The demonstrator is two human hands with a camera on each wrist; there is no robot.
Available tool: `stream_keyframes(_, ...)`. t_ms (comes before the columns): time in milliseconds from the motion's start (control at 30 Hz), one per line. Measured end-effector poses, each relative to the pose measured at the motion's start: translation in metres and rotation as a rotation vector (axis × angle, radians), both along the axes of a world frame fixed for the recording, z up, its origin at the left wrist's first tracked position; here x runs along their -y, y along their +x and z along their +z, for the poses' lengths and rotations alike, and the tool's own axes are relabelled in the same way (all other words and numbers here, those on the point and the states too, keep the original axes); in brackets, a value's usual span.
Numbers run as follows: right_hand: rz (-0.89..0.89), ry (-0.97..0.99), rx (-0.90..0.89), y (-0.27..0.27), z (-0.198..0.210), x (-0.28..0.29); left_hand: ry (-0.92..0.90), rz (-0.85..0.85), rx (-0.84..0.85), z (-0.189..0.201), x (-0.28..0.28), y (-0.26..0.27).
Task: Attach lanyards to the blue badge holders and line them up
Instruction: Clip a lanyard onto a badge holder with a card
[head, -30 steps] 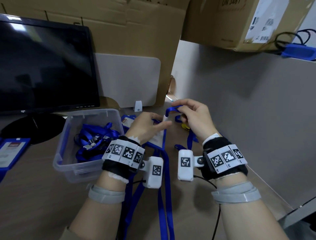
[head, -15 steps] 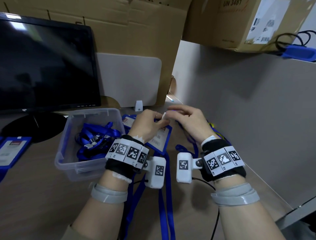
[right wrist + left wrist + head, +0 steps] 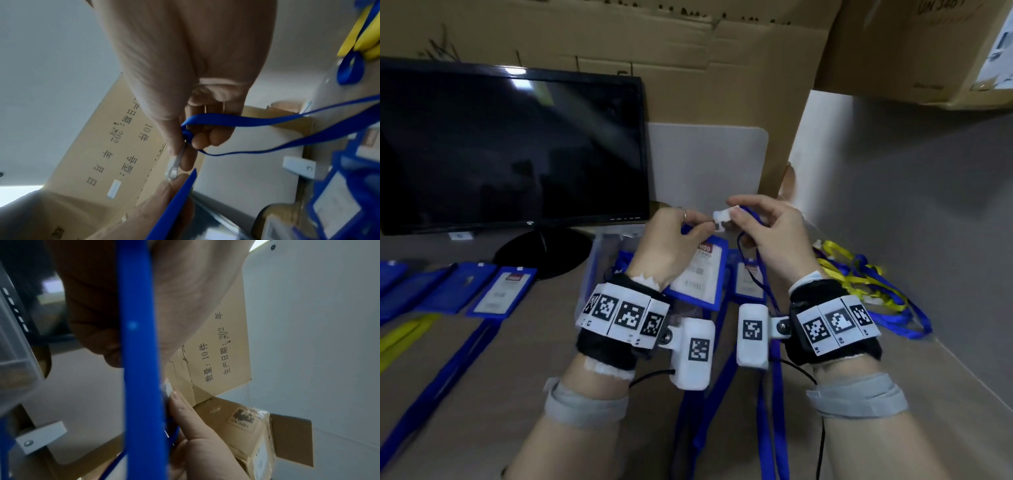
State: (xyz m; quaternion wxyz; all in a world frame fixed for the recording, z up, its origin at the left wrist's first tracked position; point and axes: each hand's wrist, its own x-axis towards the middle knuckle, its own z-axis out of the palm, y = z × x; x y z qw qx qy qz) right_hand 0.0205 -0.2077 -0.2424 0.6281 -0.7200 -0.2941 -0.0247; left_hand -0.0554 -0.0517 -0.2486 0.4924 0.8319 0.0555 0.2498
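Note:
My left hand (image 3: 703, 224) pinches the top of a blue badge holder (image 3: 700, 274) and holds it tilted above the desk. My right hand (image 3: 734, 209) pinches the white clip (image 3: 722, 217) of a blue lanyard (image 3: 774, 377) right at the holder's top edge. In the right wrist view, thumb and forefinger squeeze the clip (image 3: 174, 164) and the lanyard strap (image 3: 246, 121) loops away to the right. The left wrist view shows the holder's blue edge (image 3: 139, 353) close up, with the clip (image 3: 167, 387) beside it. Whether the clip sits in the holder's slot is hidden.
Several blue badge holders (image 3: 503, 291) with lanyards lie in a row at the left. Another holder (image 3: 748, 279) lies under my hands. Loose yellow and blue lanyards (image 3: 859, 281) are piled by the right partition. A monitor (image 3: 510, 147) and cardboard boxes (image 3: 722, 68) stand behind.
My right hand brought the lanyard's clip over to my left hand. The holder has been lifted off the desk. The head view has swung left, so the row of holders now shows.

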Motion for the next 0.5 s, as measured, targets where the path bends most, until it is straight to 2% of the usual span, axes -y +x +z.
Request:
stream_keyframes(100, 0.086, 0.003, -0.043, -0.006, -0.001, -0.033, -0.083, 0.073, -0.024, -0.001, -0.025, -0.013)
stream_keyframes(267, 0.207, -0.001, -0.142, -0.02, -0.004, -0.077, -0.148, 0.246, 0.065, -0.003, -0.064, -0.036)
stream_keyframes(400, 0.264, 0.012, -0.155, -0.026, -0.008, -0.098, -0.169, 0.27, 0.146, -0.003, -0.078, -0.046)
stream_keyframes(500, 0.22, 0.052, -0.143, -0.027, -0.009, -0.103, -0.204, 0.241, 0.163, -0.002, -0.083, -0.046)
